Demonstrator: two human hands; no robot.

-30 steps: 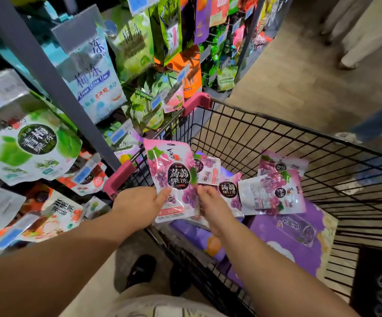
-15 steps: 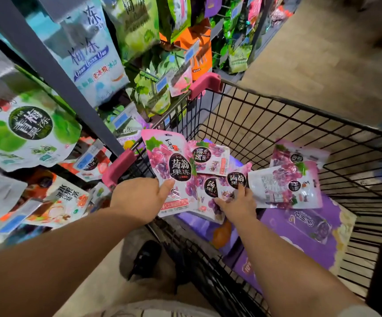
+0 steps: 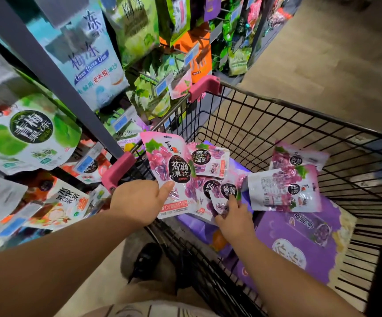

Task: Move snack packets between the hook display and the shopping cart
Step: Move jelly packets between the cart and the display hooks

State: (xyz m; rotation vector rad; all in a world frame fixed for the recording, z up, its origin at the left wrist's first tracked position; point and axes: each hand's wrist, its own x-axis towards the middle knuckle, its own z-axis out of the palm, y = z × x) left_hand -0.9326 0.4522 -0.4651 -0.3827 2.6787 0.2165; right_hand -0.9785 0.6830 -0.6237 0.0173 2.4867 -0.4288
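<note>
Right hand (image 3: 233, 213) has left the big grape packet (image 3: 169, 170) and is down in the cart (image 3: 300, 109), pinching a small packet (image 3: 227, 193) (thumb side partly hidden). Left hand (image 3: 137, 200) grips the big packet over the near rim, beside the pink corner guard (image 3: 116, 170). Hook display (image 3: 89, 65) crowds the left; the cart's far half is open.

Black shoe (image 3: 147, 260), beige patterned clothing (image 3: 153, 310)

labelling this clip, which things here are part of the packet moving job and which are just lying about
Job: left hand gripping big grape packet; right hand pinching small grape packet; loose grape packets; cart; hook display.
Lying about: purple box in the cart; black shoe.
</note>
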